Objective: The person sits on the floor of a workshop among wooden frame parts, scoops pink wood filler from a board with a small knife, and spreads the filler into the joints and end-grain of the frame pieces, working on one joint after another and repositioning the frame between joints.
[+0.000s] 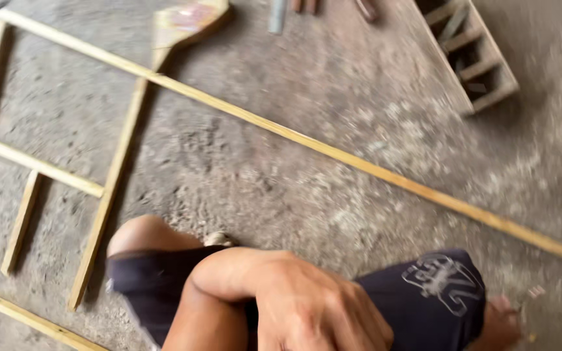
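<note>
Below the wooden frame (108,188), one blurred hand (313,312) shows, half cut off.

Long strip (333,151) runs diagonally across the floor (261,182), from upper left to lower right. Left of it lies a frame (40,168) of slats; a crate (473,55) sits upper right, beyond the strip. Near bottom centre, a hand (317,312) rests over the knee (144,235), on the near side of the strip.

Your shorts (424,299): dark navy, with a white printed design.
Your frame (118,156): pale yellow wooden slats.
Your floor (281,175): mottled grey-brown concrete.
Your crate (476,58): weathered brown wood.
</note>
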`<state>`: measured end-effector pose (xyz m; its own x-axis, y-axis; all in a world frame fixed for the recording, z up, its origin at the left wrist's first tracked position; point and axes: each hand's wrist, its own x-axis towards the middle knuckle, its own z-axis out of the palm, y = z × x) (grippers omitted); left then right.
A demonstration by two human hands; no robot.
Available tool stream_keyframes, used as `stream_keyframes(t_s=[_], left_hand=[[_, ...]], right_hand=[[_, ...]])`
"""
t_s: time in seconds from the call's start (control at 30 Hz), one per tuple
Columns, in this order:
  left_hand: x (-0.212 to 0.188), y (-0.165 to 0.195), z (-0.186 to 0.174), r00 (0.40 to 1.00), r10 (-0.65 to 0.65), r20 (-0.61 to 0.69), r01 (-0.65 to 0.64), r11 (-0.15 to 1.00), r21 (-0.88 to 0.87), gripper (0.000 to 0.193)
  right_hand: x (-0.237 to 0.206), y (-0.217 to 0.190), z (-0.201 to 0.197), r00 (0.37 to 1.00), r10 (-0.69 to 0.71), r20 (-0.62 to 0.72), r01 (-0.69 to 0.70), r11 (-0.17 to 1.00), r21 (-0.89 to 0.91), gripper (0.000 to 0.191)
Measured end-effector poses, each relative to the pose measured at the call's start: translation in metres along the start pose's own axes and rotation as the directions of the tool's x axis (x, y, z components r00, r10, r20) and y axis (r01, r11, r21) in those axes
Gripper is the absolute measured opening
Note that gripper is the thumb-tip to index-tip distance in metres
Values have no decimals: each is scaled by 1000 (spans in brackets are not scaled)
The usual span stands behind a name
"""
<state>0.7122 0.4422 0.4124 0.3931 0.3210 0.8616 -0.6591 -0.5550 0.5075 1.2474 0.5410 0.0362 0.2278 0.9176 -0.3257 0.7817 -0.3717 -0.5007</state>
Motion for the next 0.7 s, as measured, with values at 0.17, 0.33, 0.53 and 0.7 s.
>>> stream_keyframes(t_s=[0.17,0.33,0.53,0.7], left_hand=[[-53,247,-65,996,85,-10,-74,916,394,32],[-204,421,-168,755,62,-652,597,347,724,32],[-501,514,-122,-140,233,-962,956,-221,-193,40],[-675,480,5,-521,286,-804,534,-626,-569,71]], right_hand=[[-116,-180,16,977,0,215,9,999,-42,34],[-227,-365,39,928,-46,370,94,989,-113,39],[-240,-550,118,901,-167,400,237,963,-131,46],[-212,-614,122,881,-318,352,370,924,-92,51]])
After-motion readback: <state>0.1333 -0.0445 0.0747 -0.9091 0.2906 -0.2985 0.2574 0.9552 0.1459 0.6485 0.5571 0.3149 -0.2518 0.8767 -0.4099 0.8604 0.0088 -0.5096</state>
